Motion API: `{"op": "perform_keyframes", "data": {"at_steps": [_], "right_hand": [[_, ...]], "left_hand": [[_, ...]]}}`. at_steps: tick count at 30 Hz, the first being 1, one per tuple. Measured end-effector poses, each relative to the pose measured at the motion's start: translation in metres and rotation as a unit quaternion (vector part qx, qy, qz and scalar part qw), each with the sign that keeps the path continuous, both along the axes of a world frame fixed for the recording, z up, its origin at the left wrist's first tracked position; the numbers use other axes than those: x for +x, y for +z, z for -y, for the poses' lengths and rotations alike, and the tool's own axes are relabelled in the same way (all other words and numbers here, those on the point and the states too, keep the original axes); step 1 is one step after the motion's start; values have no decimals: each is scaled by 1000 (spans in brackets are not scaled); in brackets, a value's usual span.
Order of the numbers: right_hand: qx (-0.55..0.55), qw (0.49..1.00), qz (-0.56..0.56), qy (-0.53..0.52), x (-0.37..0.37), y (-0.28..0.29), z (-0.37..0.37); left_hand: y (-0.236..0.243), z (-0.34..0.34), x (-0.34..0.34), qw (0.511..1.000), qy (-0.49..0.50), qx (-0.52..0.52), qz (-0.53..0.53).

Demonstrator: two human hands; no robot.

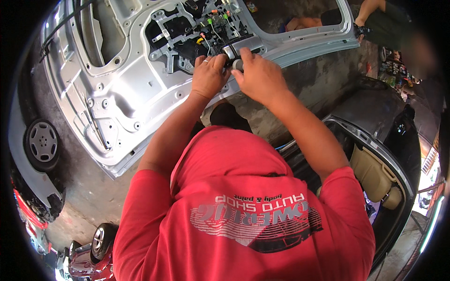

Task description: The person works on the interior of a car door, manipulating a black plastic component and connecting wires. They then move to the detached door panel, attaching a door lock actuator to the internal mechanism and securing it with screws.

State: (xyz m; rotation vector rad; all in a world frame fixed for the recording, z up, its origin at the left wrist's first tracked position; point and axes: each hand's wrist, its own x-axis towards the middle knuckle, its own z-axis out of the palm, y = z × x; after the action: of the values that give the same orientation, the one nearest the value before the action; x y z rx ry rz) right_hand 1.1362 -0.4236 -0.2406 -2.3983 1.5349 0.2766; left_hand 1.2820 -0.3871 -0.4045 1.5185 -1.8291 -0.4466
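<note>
A silver car door (140, 84) lies in front of me with its inner side up. Black and metal mechanism parts (211, 33) with coloured clips fill its large opening. My left hand (210, 75) is closed at the near edge of these parts, fingertips pressed together; what they hold is hidden. Beside it, my right hand (260, 77) is closed round a small thing with a grey, round end (238, 64), whose kind I cannot make out. Just past my fingers sits a silver door handle piece (241, 46) on the door.
A thin rod-like part (96, 124) lies on the door's left side. A dark open car with tan seats (372, 171) stands at the right. Parked cars with wheels (43, 140) are at the left. Another person's leg (370, 11) shows at the far right.
</note>
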Motion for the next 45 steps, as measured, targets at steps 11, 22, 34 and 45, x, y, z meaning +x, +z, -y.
{"op": "perform_keyframes", "data": {"at_steps": [11, 22, 34, 45], "right_hand": [[-76, 995, 34, 63, 5, -14, -2], [-39, 997, 6, 60, 8, -9, 3], [-19, 999, -21, 35, 7, -6, -2], [-49, 997, 1, 54, 5, 0, -10]], "left_hand": [[-7, 0, -8, 999, -15, -34, 16], [-1, 1, -2, 1000, 2, -6, -25], [5, 0, -4, 1000, 7, 2, -29], [1, 1, -8, 997, 0, -65, -43]]}}
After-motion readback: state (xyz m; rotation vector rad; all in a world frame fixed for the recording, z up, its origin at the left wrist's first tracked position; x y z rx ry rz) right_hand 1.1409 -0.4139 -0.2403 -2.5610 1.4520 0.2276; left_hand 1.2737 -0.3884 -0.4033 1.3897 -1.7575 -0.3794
